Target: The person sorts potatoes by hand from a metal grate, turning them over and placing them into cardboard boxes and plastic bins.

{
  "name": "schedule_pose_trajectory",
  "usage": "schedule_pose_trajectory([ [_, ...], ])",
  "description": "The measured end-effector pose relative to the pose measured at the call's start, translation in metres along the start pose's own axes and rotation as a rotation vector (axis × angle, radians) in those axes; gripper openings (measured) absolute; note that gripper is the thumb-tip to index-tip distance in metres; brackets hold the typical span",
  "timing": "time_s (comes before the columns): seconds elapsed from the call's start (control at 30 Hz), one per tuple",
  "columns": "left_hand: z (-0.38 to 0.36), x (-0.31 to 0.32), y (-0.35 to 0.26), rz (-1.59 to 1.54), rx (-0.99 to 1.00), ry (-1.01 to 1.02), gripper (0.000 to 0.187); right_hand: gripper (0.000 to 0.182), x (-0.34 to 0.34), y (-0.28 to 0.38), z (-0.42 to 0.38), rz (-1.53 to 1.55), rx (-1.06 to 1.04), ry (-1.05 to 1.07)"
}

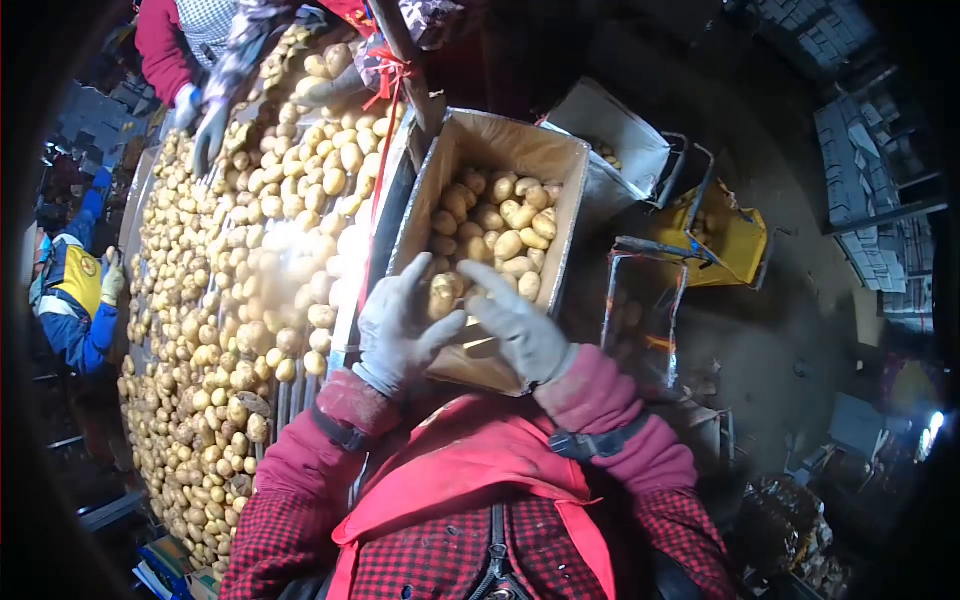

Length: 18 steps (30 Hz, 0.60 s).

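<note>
Both my hands wear pale grey work gloves and reach over the near end of a cardboard box [412, 215] lined with brown paper. Potatoes [508, 243] fill the middle and far part of it. My left hand [392, 328] is at the box's left wall, thumb and fingers spread. Over the near right part, my right hand [528, 335] has its fingers stretched out toward the potatoes. One potato [441, 296] shows between the two hands, close to the fingertips of both. Some of the box's near end is hidden under my hands.
Left of the box, a sorting table [290, 400] carries a thick spread of potatoes. Co-workers' gloved hands [208, 135] reach onto its far end; a person in a yellow vest [80, 278] stands beyond it. A white box [610, 135] and a yellow crate [740, 245] are at right.
</note>
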State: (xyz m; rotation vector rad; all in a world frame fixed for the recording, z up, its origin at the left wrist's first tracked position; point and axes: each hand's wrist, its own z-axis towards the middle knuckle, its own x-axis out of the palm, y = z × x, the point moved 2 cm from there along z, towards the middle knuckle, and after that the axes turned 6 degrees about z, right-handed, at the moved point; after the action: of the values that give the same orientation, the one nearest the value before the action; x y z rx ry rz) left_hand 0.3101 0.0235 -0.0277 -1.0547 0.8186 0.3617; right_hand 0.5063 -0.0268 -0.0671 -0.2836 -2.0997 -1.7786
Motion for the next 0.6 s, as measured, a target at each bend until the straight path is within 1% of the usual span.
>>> schedule_pose_trajectory([
  [0.07, 0.007, 0.007, -0.019, 0.061, 0.055, 0.109, 0.090, 0.057, 0.022, 0.004, 0.001, 0.472, 0.158, 0.107],
  [0.1, 0.004, 0.018, -0.021, 0.044, 0.071, 0.134, 0.093, 0.054, 0.028, 0.002, 0.001, 0.541, 0.164, 0.052],
  [0.13, 0.001, 0.024, -0.021, 0.000, 0.060, 0.158, 0.091, 0.051, 0.024, -0.007, -0.001, 0.501, 0.177, -0.020],
  [0.2, -0.006, 0.022, -0.026, 0.052, 0.197, 0.062, 0.087, 0.049, 0.009, -0.014, -0.006, 0.560, 0.098, -0.094],
  [0.23, -0.011, 0.014, -0.027, 0.042, 0.218, 0.048, 0.083, 0.050, -0.009, -0.018, -0.011, 0.536, 0.140, -0.102],
  [0.27, -0.022, 0.013, -0.019, 0.066, 0.232, -0.026, 0.079, 0.048, -0.009, 0.014, -0.021, 0.429, 0.238, -0.255],
  [0.33, -0.054, 0.018, 0.005, 0.024, 0.099, -0.077, 0.067, 0.049, -0.034, 0.005, -0.041, 0.233, 0.064, -0.306],
  [0.37, -0.068, 0.017, 0.011, 0.072, 0.101, -0.075, 0.065, 0.057, -0.043, 0.013, -0.046, 0.365, 0.094, -0.381],
  [0.4, -0.080, 0.019, 0.022, 0.087, 0.096, -0.022, 0.064, 0.069, -0.061, 0.001, -0.048, 0.571, 0.219, -0.493],
  [0.47, -0.087, 0.022, 0.030, 0.046, 0.023, -0.028, 0.062, 0.075, -0.080, -0.005, -0.055, 0.619, 0.162, -0.516],
  [0.53, -0.091, 0.023, 0.026, 0.027, 0.023, -0.004, 0.061, 0.074, -0.094, 0.000, -0.065, 0.611, 0.095, -0.594],
  [0.6, -0.093, 0.022, 0.023, 0.016, 0.003, 0.006, 0.059, 0.074, -0.104, 0.010, -0.071, 0.640, 0.081, -0.682],
])
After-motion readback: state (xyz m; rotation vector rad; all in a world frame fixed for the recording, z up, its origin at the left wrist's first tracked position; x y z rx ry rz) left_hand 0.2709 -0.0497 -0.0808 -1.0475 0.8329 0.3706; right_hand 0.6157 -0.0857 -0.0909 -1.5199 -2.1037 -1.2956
